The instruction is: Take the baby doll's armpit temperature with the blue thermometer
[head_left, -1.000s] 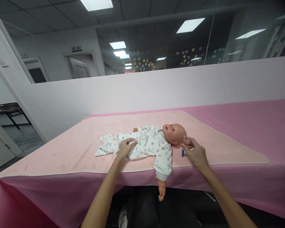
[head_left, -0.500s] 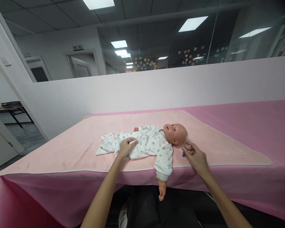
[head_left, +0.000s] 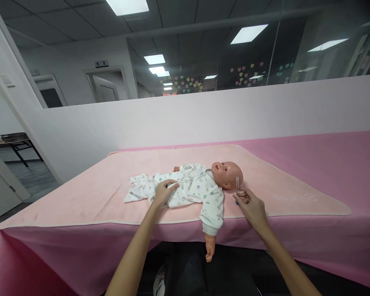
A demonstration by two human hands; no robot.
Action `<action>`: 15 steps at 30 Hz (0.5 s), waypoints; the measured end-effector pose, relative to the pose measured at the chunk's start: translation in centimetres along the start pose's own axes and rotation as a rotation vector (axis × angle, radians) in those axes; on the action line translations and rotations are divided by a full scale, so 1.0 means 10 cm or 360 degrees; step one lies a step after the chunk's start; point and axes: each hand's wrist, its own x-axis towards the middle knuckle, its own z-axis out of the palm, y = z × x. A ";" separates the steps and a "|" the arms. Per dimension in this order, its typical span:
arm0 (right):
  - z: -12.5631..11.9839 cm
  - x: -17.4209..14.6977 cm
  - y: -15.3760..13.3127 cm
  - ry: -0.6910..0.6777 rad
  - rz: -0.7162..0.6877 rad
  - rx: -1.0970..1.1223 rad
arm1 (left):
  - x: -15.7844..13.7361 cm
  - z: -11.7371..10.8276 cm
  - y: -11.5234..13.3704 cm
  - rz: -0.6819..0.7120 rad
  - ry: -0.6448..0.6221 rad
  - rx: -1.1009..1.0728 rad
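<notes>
One plastic baby doll (head_left: pixel 197 187) in white clothes lies over one peach cloth (head_left: pixel 83 189) and one pink tablecloth (head_left: pixel 323 168). At the doll are one bare left hand (head_left: pixel 164 192), one bare right hand (head_left: pixel 252 206); by its head, one slim clear tube (head_left: pixel 237 183) and one small blue object (head_left: pixel 237 202).

The grey ceiling (head_left: pixel 49 20) is dim, broken by a lamp (head_left: pixel 128 6) so bright that it washes out to plain white. More lit panels show in or through the dark glass (head_left: pixel 216 49); which, cannot be told. Soft, even light falls on the white wall (head_left: pixel 185 121) and the peach blanket (head_left: pixel 89 181), with only faint shadows around the doll (head_left: pixel 194 183). The clear tube (head_left: pixel 237 182) barely stands out. Beneath the counter (head_left: pixel 327 164) everything sinks to near black. Wide-angle stretching slants the post (head_left: pixel 15 98) at left, the top right corner darkens, and the distant heart stickers (head_left: pixel 241 75) look soft.
</notes>
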 end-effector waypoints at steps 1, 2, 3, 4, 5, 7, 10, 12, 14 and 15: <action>0.00 0.00 0.00 0.0000 0.0004 -0.0004 | 0.00 0.00 0.00 -0.0002 0.0007 0.0003; 0.00 0.00 0.00 -0.0001 0.0007 -0.0007 | 0.00 0.00 0.00 -0.0004 0.0010 0.0005; 0.00 0.00 0.00 -0.0002 0.0005 -0.0006 | 0.00 0.00 0.01 -0.0005 0.0007 0.0006; 0.00 0.00 0.00 -0.0003 0.0001 -0.0005 | -0.01 0.00 0.01 -0.0007 0.0000 0.0004; 0.00 0.00 0.00 -0.0003 -0.0005 -0.0005 | -0.01 0.00 0.01 -0.0009 -0.0004 0.0002; -0.01 0.00 0.00 -0.0004 -0.0016 -0.0007 | -0.01 0.00 0.01 -0.0018 -0.0006 0.0001; -0.02 -0.01 0.00 -0.0022 -0.0021 -0.0007 | 0.00 0.00 0.01 -0.0031 0.0003 0.0007; -0.01 -0.01 0.01 -0.0039 -0.0009 -0.0018 | 0.00 0.00 0.01 -0.0038 0.0009 0.0011; -0.01 0.00 0.02 -0.0053 0.0000 -0.0038 | 0.00 0.01 0.01 -0.0043 0.0021 0.0019; 0.00 0.00 0.02 -0.0059 -0.0002 -0.0046 | 0.00 0.01 0.01 -0.0042 0.0028 0.0024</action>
